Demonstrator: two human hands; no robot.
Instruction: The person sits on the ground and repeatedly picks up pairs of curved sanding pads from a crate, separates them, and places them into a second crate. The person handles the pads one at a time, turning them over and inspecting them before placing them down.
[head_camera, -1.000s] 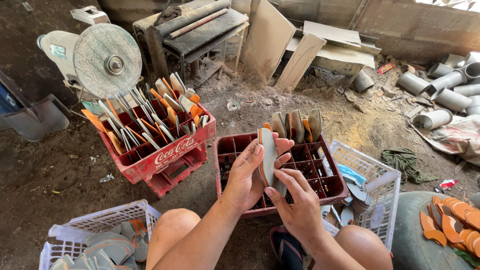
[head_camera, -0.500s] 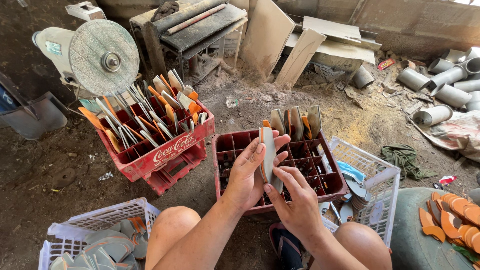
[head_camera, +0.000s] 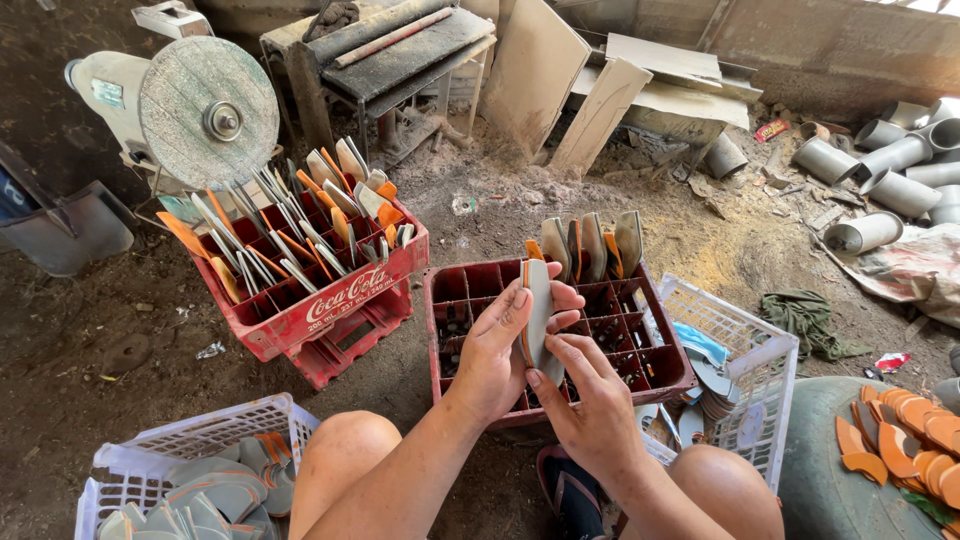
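My left hand (head_camera: 500, 350) and my right hand (head_camera: 590, 400) together hold a thin stack of curved grey and orange plastic blades (head_camera: 538, 305), upright, over a dark red bottle crate (head_camera: 660, 372). The left hand wraps the stack from the left. The right hand grips its lower end with the fingers. A few similar blades (head_camera: 592, 245) stand in the crate's far cells; most of its cells are bare.
A second red crate (head_camera: 330, 305) full of blades stands on another crate at left. White baskets sit at lower left (head_camera: 150, 450) and right (head_camera: 770, 350). A disc grinder (head_camera: 205, 110), a metal bench (head_camera: 400, 55), grey pipes (head_camera: 880, 160) and orange pieces (head_camera: 910, 425) surround me.
The hands and the stack have stayed in nearly the same place over the crate; only the view has shifted slightly.
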